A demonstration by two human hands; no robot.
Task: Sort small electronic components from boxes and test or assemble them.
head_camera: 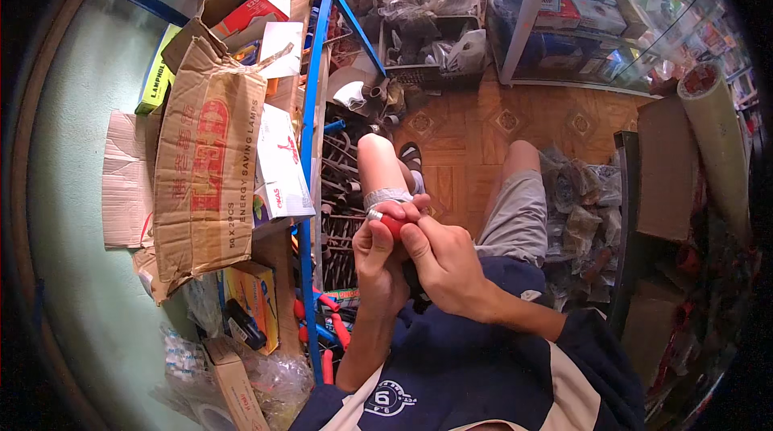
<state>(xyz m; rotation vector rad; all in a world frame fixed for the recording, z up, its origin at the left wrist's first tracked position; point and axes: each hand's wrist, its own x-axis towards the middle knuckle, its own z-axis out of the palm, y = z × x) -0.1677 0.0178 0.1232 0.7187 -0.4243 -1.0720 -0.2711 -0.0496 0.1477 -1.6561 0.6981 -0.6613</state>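
Note:
Between my two hands is a small red light bulb [392, 225] with a silvery screw base, its base pointing to the upper left. My left hand [380, 243] wraps the bulb, with the thumb beside the base and fingers curled over the top. From the right, my right hand [444, 253] pinches the bulb's other end with thumb and index finger. Both hands are in front of my lap, between my bare knees. The fingers cover much of the red glass.
On the left, a large cardboard carton [208, 171] and a white box [281, 171] stand on a shelf with a blue metal post [308, 153]. Ahead are a black crate [432, 76] of plastic bags and a glass cabinet [580, 38]. Bagged items [577, 207] lie at right.

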